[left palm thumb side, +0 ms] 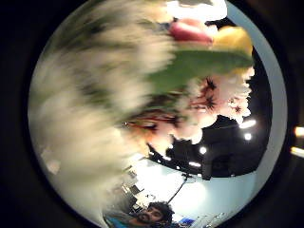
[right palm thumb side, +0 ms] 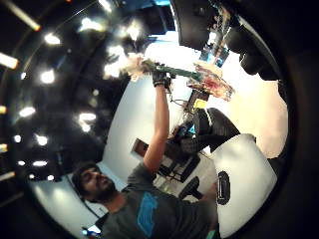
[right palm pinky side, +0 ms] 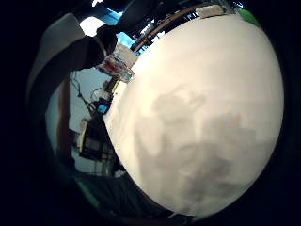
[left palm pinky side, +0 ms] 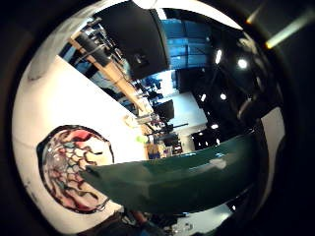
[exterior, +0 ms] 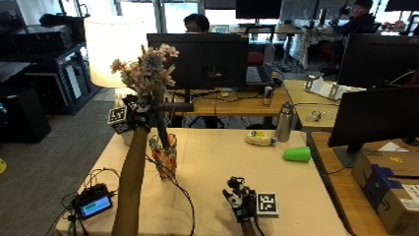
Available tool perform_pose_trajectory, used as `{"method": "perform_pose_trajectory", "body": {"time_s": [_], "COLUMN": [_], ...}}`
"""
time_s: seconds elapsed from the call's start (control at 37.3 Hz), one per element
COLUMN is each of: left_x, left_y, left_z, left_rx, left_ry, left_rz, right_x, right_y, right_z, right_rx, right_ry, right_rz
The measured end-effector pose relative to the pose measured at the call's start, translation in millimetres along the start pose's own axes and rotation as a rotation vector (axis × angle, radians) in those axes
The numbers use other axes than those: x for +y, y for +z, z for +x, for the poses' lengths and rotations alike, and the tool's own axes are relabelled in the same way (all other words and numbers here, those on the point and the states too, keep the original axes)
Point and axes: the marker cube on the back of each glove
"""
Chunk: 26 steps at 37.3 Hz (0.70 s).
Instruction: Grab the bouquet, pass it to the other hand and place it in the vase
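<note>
The left hand [exterior: 139, 114] is raised above the bench [exterior: 216, 162], its fingers curled round the stems of the bouquet [exterior: 146, 73], which it holds upright with the pale blossoms above the hand and the stem ends just below it. Directly beneath those stems stands the patterned vase [exterior: 164, 156] on the bench, the stem tips at about its mouth. Well apart, near the person's edge of the bench, the right hand [exterior: 238, 200] hovers with fingers spread and relaxed, holding nothing.
</note>
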Motion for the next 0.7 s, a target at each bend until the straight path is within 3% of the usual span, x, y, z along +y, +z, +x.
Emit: {"method": "perform_pose_trajectory", "body": {"time_s": [0.08, 0.21, 0.32, 0.37, 0.48, 0.7], "left_x": [-4, 3, 11, 17, 28, 41], "left_y": [11, 16, 14, 10, -13, -48], "left_z": [-1, 3, 9, 16, 28, 26], "left_rx": [0.015, -0.031, -0.055, -0.050, -0.060, -0.056], "left_ry": [-0.001, 0.036, 0.075, 0.107, 0.155, 0.148], "left_rz": [-0.055, -0.102, -0.121, -0.106, -0.028, 0.035], "right_x": [-2, 3, -3, -3, 2, 2], "right_y": [-3, -4, -3, 0, 3, 16], "right_z": [4, 0, 6, 2, -4, -20], "right_rx": [0.024, 0.050, 0.041, 0.011, 0.047, -0.092], "right_ry": [-0.045, 0.113, -0.046, -0.078, 0.012, -0.046], "right_rz": [0.005, 0.014, 0.015, 0.007, -0.009, -0.030]}}
